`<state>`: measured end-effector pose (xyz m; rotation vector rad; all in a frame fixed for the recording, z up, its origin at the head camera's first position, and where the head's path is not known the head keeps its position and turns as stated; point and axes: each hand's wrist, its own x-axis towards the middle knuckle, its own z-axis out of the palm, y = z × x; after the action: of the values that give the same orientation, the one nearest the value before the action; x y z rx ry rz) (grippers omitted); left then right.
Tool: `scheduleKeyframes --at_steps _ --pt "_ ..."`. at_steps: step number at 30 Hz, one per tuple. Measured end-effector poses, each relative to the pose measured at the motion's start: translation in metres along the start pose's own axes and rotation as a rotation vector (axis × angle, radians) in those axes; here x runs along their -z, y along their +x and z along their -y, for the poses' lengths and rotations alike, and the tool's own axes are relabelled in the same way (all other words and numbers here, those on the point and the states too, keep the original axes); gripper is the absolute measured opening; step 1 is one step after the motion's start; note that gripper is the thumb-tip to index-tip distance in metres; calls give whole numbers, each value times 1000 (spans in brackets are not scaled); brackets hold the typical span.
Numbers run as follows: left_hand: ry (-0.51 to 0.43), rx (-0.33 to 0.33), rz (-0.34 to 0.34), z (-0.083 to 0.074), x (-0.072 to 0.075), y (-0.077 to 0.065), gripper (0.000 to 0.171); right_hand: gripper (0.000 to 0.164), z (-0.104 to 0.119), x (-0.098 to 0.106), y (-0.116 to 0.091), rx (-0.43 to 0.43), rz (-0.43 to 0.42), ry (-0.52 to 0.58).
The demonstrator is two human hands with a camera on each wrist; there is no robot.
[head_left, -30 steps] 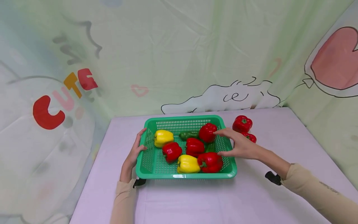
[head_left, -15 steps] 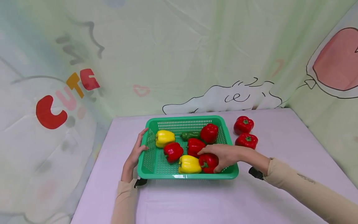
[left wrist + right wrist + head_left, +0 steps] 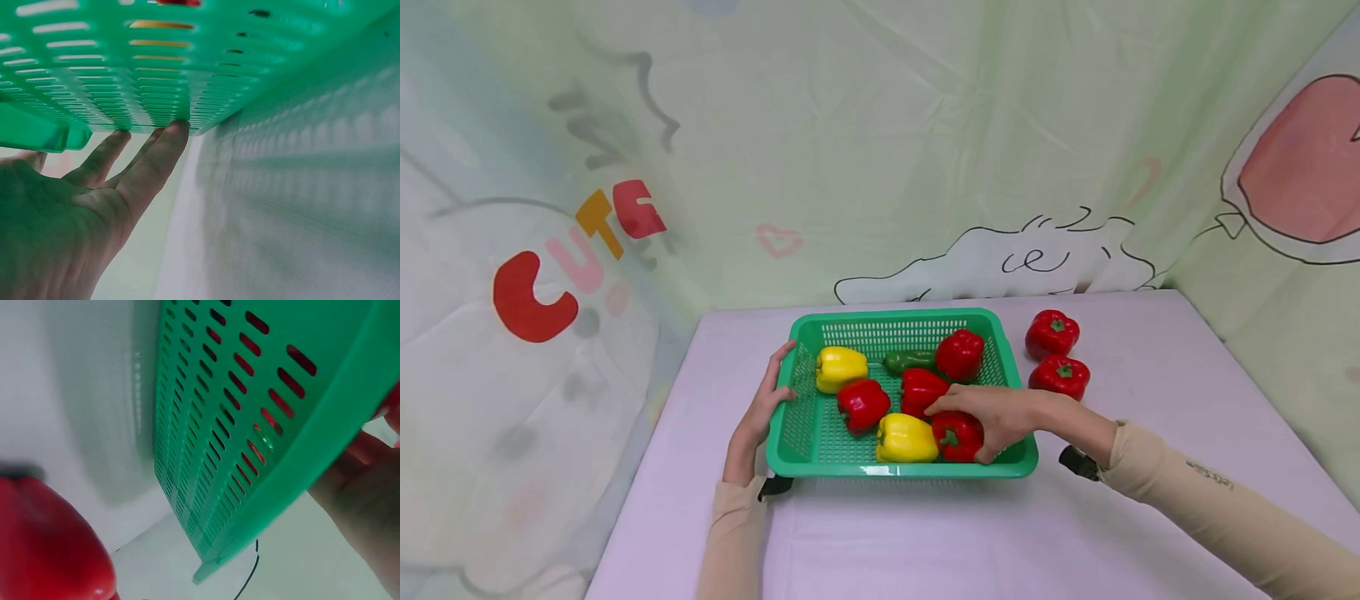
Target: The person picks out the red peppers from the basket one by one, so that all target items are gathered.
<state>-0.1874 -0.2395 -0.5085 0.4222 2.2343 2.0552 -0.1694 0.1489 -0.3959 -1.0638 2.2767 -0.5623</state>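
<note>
A green slotted plastic basket (image 3: 880, 472) stands on the table. My left hand (image 3: 766, 410) holds its left side, thumb and a fingertip over the rim; in the left wrist view, the other fingers (image 3: 153, 165) lie against the outside wall. Reaching over the right rim, my right hand (image 3: 996, 415) grips a red bell pepper (image 3: 953, 437) in the near right corner, fingers on top and thumb at the near side. Beside that pepper lie a yellow bell pepper (image 3: 904, 439) and a red one (image 3: 920, 390). In the right wrist view, the basket wall hides most of the grip.
Also in the basket are another yellow pepper (image 3: 841, 369), red peppers (image 3: 863, 406) and a green elongated vegetable (image 3: 910, 361). Two red peppers (image 3: 1058, 377) sit on the table (image 3: 1135, 375) to the right. A printed curtain (image 3: 895, 167) hangs behind.
My right hand has moved left and down from the basket's right rim to take hold of the near red pepper. The left hand stays at the basket's left side.
</note>
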Motion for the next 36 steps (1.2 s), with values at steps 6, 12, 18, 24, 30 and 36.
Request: scheduleKeyframes --at_steps 6,12,18,24,30,36 --pt "7 -9 9 2 -3 1 88 81 -4 9 -24 51 -133 107" --pt "9 -5 -5 2 -4 0 87 79 -17 11 -51 51 -357 177" --pt "1 9 -8 2 -3 -2 86 77 -28 5 -77 76 -509 311" --pt "-3 14 -2 2 -4 -2 85 79 -35 1 -106 39 -660 237" --pt "-6 28 -10 0 -3 -3 85 74 -48 -9 -128 9 -691 243" --pt "2 24 -3 2 0 -2 85 76 -59 -24 -142 -72 -693 267"
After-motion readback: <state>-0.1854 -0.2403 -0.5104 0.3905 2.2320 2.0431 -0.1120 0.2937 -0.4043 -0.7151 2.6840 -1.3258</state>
